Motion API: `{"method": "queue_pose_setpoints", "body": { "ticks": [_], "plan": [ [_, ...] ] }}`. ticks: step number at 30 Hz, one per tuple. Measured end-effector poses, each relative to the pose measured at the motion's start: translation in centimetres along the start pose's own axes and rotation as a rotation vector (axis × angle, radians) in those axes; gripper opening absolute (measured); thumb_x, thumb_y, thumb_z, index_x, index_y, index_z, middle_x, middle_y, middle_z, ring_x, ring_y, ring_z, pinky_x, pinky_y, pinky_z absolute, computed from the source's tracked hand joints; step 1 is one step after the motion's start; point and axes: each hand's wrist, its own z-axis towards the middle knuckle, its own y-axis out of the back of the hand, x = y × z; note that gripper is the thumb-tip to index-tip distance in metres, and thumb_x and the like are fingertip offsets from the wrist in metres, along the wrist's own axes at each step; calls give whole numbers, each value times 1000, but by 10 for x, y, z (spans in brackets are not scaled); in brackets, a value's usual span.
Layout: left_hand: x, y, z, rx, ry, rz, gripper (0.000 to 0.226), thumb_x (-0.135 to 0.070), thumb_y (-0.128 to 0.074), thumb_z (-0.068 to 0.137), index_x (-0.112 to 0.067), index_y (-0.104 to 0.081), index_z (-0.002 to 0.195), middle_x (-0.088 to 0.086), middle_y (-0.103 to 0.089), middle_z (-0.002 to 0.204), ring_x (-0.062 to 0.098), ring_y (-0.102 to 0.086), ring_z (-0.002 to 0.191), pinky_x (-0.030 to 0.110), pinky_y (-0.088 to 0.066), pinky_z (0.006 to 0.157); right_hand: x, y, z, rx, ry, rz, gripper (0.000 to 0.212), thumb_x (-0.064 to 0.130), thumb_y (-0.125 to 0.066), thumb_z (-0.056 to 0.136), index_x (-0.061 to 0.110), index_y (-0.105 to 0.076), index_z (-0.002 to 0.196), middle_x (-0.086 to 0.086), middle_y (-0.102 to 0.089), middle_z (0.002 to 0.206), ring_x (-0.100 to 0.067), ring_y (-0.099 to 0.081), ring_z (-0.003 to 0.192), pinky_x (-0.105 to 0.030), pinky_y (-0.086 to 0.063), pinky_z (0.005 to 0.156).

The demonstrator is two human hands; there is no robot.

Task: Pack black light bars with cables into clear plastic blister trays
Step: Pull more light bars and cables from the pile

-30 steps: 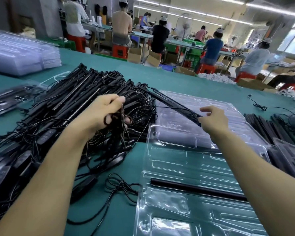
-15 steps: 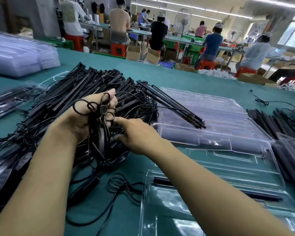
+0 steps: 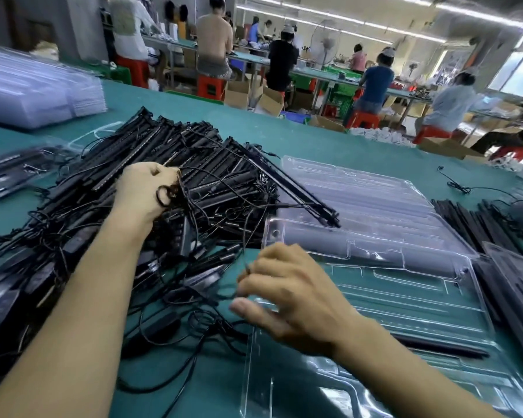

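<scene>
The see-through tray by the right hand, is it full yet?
Not full. The clear tray holds just one black light bar; its other slots show only bare plastic.

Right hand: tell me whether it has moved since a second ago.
Yes. The right hand came off the far tray, toward the person, to the open tray's left edge.

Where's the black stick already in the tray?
Head view, lower right: the light bar lies in the near blister tray, just right of the right hand.
</scene>
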Motion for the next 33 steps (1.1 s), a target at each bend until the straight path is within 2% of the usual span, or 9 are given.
{"method": "queue_pose_setpoints", "body": {
  "ticks": [4, 7, 9, 13, 17, 19, 21, 29, 33],
  "plan": [
    [-15, -1, -24, -84, -10, 605, 12, -35, -64, 91, -33, -67, 80, 15, -50, 121, 38, -50, 114, 50, -46, 95, 0, -3, -5, 161, -1, 48, 31, 45, -44, 98, 29, -65, 115, 6, -68, 87, -17, -56, 83, -35, -45, 74],
    [-22, -3, -28, -35, -42, 861, 20, -20, -71, 87, -37, -70, 97, 8, -45, 128, 35, -40, 124, 51, -37, 97, -30, 5, 5, -125, -246, 131, 29, 32, -49, 97, 29, -61, 123, 13, -62, 76, -8, -56, 72, -27, -44, 67],
    [-25, -6, -29, 82, -93, 955, 37, -8, -71, 83, -42, -68, 97, -1, -50, 127, 28, -47, 121, 48, -37, 95, -73, 13, 15, -289, -493, 66, 31, 17, -52, 96, 20, -62, 125, 5, -67, 91, -14, -62, 88, -28, -44, 74],
    [-22, -14, -31, 263, -214, 1054, 61, 0, -63, 81, -51, -61, 115, -10, -46, 137, 21, -43, 128, 50, -27, 107, -146, 27, 30, -27, -914, -7, 55, 30, -53, 97, 17, -35, 148, -15, -50, 142, -34, -44, 129, -41, -35, 101],
    [-13, -19, -29, 223, -482, 1079, 64, -6, -68, 81, -48, -57, 128, -12, -26, 156, 16, -16, 143, 54, -7, 117, -160, 14, 42, 177, -977, 135, 55, 37, -61, 94, 9, -45, 139, -15, -59, 128, -32, -58, 111, -35, -43, 90],
    [-8, -28, -29, 246, -671, 1028, 45, -21, -67, 89, -46, -60, 125, -18, -33, 154, 10, -22, 144, 47, -9, 119, -161, 6, 46, 158, -953, 86, 26, 33, -60, 94, 10, -62, 104, -13, -63, 94, -31, -61, 91, -34, -42, 73],
    [-1, -39, -32, 337, -659, 1006, 33, -45, -61, 93, -46, -59, 126, -22, -48, 143, 7, -35, 137, 42, -15, 117, -159, 2, 47, 137, -943, 13, 21, 31, -57, 95, 15, -57, 82, -10, -57, 78, -30, -58, 82, -35, -41, 68],
    [18, -45, -36, 148, -557, 1004, 30, -55, -40, 99, -42, -67, 102, -15, -69, 95, 14, -55, 99, 41, -28, 92, -146, 3, 53, -218, -806, 122, 15, 23, -54, 98, 16, -53, 85, -3, -55, 72, -27, -51, 67, -32, -35, 54],
    [7, -41, -37, 48, -583, 813, 23, -41, -44, 102, -29, -64, 99, -7, -71, 90, 22, -62, 90, 42, -30, 90, -133, 13, 52, -380, -757, 285, 9, 18, -55, 95, 19, -63, 99, -3, -64, 78, -26, -56, 70, -35, -45, 66]
  ]
}}
